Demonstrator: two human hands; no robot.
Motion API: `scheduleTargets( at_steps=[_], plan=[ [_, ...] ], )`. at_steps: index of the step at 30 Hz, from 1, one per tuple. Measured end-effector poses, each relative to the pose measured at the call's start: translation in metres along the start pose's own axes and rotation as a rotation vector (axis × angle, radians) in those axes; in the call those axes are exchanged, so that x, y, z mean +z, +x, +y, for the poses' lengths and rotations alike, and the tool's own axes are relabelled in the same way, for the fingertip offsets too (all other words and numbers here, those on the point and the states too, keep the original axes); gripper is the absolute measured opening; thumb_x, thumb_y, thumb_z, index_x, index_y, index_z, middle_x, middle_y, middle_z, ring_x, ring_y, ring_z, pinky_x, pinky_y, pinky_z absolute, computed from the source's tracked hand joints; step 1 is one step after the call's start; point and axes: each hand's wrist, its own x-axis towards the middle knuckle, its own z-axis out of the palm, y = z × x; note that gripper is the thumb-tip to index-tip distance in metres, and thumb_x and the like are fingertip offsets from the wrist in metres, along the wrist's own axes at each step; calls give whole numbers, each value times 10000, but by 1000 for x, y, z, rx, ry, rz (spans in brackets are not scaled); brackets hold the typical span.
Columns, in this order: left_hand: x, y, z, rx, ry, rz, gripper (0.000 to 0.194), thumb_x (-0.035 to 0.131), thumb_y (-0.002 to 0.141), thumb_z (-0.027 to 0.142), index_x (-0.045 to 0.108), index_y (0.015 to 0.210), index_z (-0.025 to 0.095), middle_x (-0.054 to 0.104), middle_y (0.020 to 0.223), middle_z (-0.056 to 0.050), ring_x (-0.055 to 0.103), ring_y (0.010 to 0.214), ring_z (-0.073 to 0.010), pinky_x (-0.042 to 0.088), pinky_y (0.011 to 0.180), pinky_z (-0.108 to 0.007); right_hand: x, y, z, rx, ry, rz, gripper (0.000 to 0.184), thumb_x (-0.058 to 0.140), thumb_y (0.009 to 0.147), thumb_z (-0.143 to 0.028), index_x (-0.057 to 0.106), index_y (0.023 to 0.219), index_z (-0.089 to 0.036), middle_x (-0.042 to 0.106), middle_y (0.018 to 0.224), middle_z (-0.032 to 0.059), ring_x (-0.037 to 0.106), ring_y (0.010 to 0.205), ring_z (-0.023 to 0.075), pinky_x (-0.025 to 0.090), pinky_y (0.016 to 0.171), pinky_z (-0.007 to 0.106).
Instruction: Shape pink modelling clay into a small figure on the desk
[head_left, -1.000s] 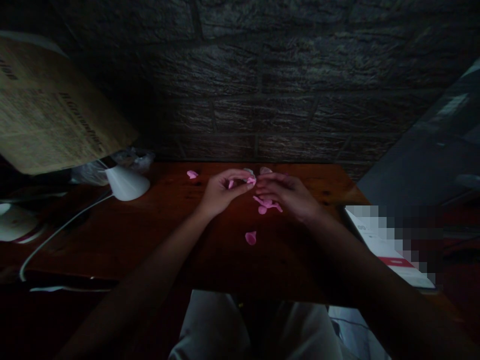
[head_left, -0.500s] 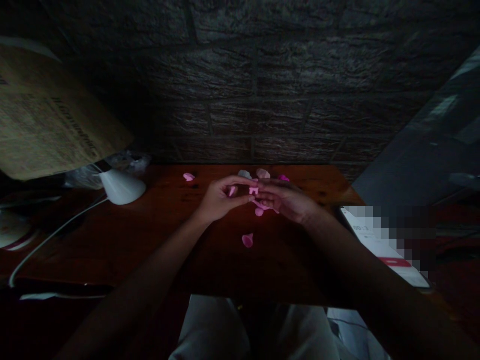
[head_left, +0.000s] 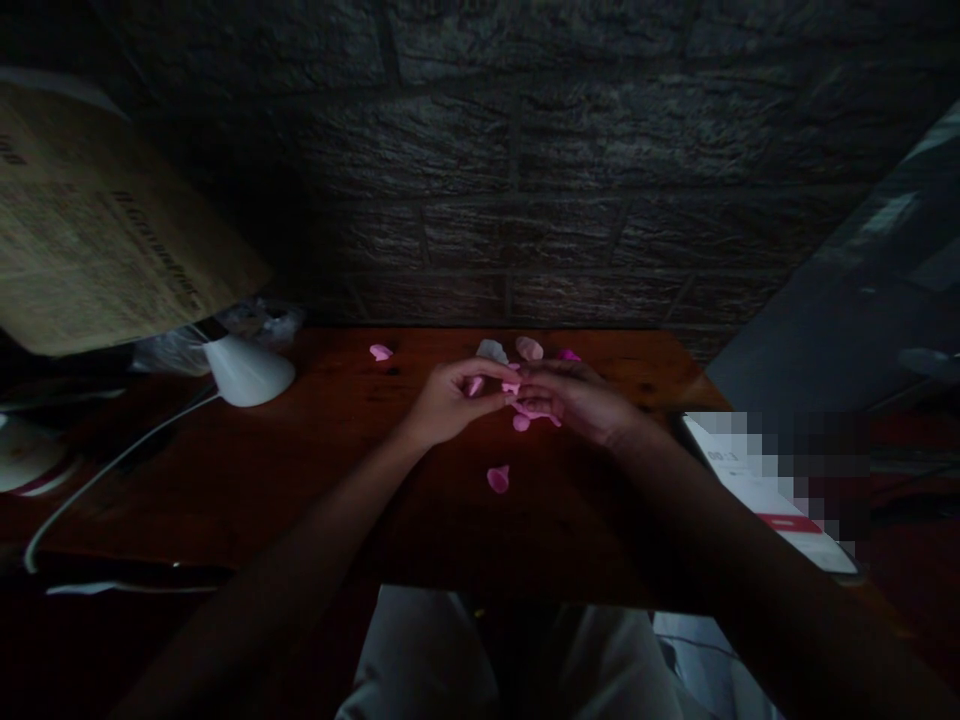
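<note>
Between the fingertips of both hands is a small pink clay-like piece (head_left: 511,388), partly covered by the fingers. My left hand (head_left: 444,405) pinches it from the left, thumb below and forefinger above. From the other side my right hand (head_left: 589,402) closes its fingers on it. Behind the left fingers another pink bit (head_left: 475,386) shows; I cannot tell whether the hand holds it. Under the right fingers lie a pink ball (head_left: 521,423) and a flat pink piece (head_left: 543,412). Nearer me is a pink cone-like piece (head_left: 498,479) on the wooden table (head_left: 330,470).
White (head_left: 493,350), pale pink (head_left: 529,348) and bright magenta (head_left: 570,355) lumps lie behind the hands. A pink lump (head_left: 381,352) sits farther left. On the left stands a lamp with a white base (head_left: 251,372) and a cord; a phone (head_left: 772,500) lies right. A brick wall (head_left: 465,230) closes the back.
The pink piece has been turned or tilted slightly between the fingertips, so its notched shape shows less. Both hands stay nearly in place, and the view has shifted a little.
</note>
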Motion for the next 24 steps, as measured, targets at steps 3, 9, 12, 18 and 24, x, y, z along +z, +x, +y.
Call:
scheduleTargets(
  at_steps=[3, 9, 12, 18, 24],
  plan=[
    [0, 0, 1, -11, 21, -14, 232, 832, 732, 231, 786, 959, 223, 775, 845, -17, 477, 534, -89, 337, 497, -236, 0, -1, -2, -8, -37, 10, 177, 828, 734, -296, 775, 863, -186, 762, 828, 60, 699, 732, 143, 568, 679, 255],
    [-4, 5, 1, -25, -56, 67, 148, 811, 754, 203, 772, 897, 203, 790, 961, -53, 697, 863, -159, 531, 780, -291, -20, 3, -7, -206, -507, 151, 164, 736, 818, -353, 782, 866, -202, 766, 850, 37, 681, 712, 161, 550, 718, 309],
    [-6, 5, -2, -73, -46, 94, 139, 796, 773, 216, 770, 908, 194, 789, 927, -53, 705, 837, -151, 537, 796, -292, -31, 6, -7, -270, -814, 209, 162, 652, 861, -294, 792, 880, -213, 776, 884, 41, 693, 786, 195, 532, 792, 343],
    [-7, 5, -4, -107, -67, 53, 136, 757, 810, 248, 757, 928, 180, 790, 906, -63, 719, 821, -159, 545, 787, -302, -36, 7, -5, -302, -1157, 241, 215, 589, 854, -219, 797, 907, -245, 783, 919, 50, 705, 804, 238, 518, 808, 377],
    [-9, 5, -6, -108, -63, 30, 98, 725, 845, 250, 747, 909, 180, 779, 844, -46, 726, 777, -151, 534, 767, -288, -34, 6, -5, -259, -1241, 217, 219, 584, 862, -198, 794, 903, -246, 775, 890, 40, 701, 792, 224, 505, 777, 341]
  ],
)
